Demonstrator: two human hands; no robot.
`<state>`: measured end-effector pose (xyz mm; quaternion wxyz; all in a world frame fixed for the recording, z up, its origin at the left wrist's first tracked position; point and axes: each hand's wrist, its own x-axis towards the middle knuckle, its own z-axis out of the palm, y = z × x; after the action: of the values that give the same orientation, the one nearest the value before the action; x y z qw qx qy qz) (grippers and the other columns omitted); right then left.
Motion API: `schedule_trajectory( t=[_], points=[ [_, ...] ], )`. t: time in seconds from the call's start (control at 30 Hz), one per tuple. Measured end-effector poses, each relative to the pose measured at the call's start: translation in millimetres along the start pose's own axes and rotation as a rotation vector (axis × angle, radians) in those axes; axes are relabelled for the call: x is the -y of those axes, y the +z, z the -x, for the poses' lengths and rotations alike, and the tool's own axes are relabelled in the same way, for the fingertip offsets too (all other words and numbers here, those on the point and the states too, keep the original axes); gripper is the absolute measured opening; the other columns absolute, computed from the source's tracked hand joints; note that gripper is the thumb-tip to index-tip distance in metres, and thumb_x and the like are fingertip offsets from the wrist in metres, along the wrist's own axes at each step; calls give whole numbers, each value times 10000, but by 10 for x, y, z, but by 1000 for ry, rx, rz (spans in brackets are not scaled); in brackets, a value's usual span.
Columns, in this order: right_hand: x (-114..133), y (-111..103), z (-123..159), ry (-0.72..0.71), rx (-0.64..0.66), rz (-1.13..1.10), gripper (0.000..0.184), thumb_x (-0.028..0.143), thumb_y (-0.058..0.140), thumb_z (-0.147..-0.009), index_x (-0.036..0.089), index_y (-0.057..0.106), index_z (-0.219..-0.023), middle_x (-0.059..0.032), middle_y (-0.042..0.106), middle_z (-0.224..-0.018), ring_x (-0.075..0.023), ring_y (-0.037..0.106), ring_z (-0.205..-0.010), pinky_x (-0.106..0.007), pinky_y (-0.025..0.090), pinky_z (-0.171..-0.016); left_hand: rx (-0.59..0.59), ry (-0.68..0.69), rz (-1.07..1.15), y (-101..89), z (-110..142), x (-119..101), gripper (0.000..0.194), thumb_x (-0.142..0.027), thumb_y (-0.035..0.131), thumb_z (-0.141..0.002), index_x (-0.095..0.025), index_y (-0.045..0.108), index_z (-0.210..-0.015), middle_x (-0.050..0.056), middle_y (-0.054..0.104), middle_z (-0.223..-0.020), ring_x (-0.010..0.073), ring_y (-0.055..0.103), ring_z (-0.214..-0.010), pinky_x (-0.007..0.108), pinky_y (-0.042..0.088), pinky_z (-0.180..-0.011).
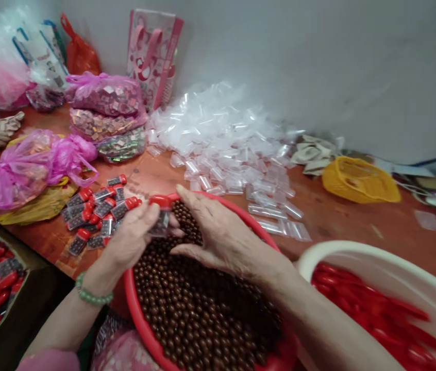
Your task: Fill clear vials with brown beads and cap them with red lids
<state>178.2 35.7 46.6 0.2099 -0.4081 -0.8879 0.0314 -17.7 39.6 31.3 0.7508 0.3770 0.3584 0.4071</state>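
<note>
Pinched in the left hand (131, 233), a red-capped container (161, 219) sits beside the spread right hand (221, 234).

The little red-topped box (160, 221) is made of clear, shiny plastic. The brown balls (202, 319) are seen to be smooth and glossy. Smooth plastic is seen on the red tub (132, 301). The pink bag (20, 167) is made of thin, crinkly plastic.
</note>
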Motion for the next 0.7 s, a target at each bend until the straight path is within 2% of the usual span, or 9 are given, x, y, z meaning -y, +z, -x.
schedule_trajectory(
  t=[0.07,0.13,0.2,0.23,0.3,0.4,0.5,0.57,0.7],
  points=[
    [-249,-156,57,160,14,10,752,449,606,-883,99,317,-1483,-211,549,-1382,-310,577,-1217,-457,505,-962,-173,196,-247,-224,-13,-79,345,-468,568,-900,-167,590,-1066,55,708,-928,169,689,-820,319,537,-847],
    [-604,-283,174,391,28,46,532,381,550,-918,130,485,-1383,-173,620,-1293,-278,644,-1098,-423,519,-916,-375,356,-585,-508,-64,-114,424,-469,480,-936,-180,530,-1241,69,695,-1008,197,681,-911,370,524,-910],
    [-979,-342,318,627,180,109,368,312,495,-932,119,624,-1218,-160,702,-1129,-264,682,-966,-384,527,-835,-580,419,-1046,-805,-144,-91,464,-411,458,-936,-170,506,-1329,97,690,-1061,245,664,-977,426,498,-949],
    [-1143,-339,381,668,220,117,321,285,484,-930,112,671,-1125,-159,726,-1057,-261,690,-915,-370,523,-803,-654,418,-1224,-944,-189,-60,482,-383,448,-931,-154,497,-1352,130,678,-1121,284,649,-1033,464,482,-964],
    [-1389,-273,463,702,290,113,240,238,518,-896,127,717,-974,-136,754,-927,-245,697,-824,-326,514,-724,-682,462,-1452,-1176,-276,20,496,-346,410,-934,-125,486,-1371,178,636,-1227,324,601,-1131,496,452,-993],
    [-1564,-67,450,669,351,69,173,196,572,-856,154,733,-907,-102,765,-885,-212,693,-767,-283,501,-676,-652,488,-1601,-1380,-373,124,526,-324,351,-938,-59,466,-1378,218,638,-1158,338,589,-1106,506,450,-974],
    [-1656,189,345,610,376,20,156,195,592,-868,177,730,-941,-83,760,-927,-185,685,-788,-269,512,-719,-663,463,-1670,-1423,-408,159,530,-332,323,-947,-48,478,-1366,212,641,-1083,332,588,-1053,508,442,-961],
    [-1734,362,276,573,360,8,170,254,602,-901,175,699,-1015,-81,732,-1011,-179,676,-864,-302,531,-791,-677,447,-1715,-1403,-400,158,511,-347,333,-950,-76,508,-1346,199,635,-1074,329,574,-1048,514,425,-968],
    [-1871,621,188,499,216,30,300,373,575,-942,167,612,-1157,-75,643,-1148,-179,642,-961,-387,560,-830,-696,370,-1776,-1387,-364,176,508,-368,356,-943,-86,537,-1325,202,605,-1095,335,539,-1077,508,409,-977]
  ],
)
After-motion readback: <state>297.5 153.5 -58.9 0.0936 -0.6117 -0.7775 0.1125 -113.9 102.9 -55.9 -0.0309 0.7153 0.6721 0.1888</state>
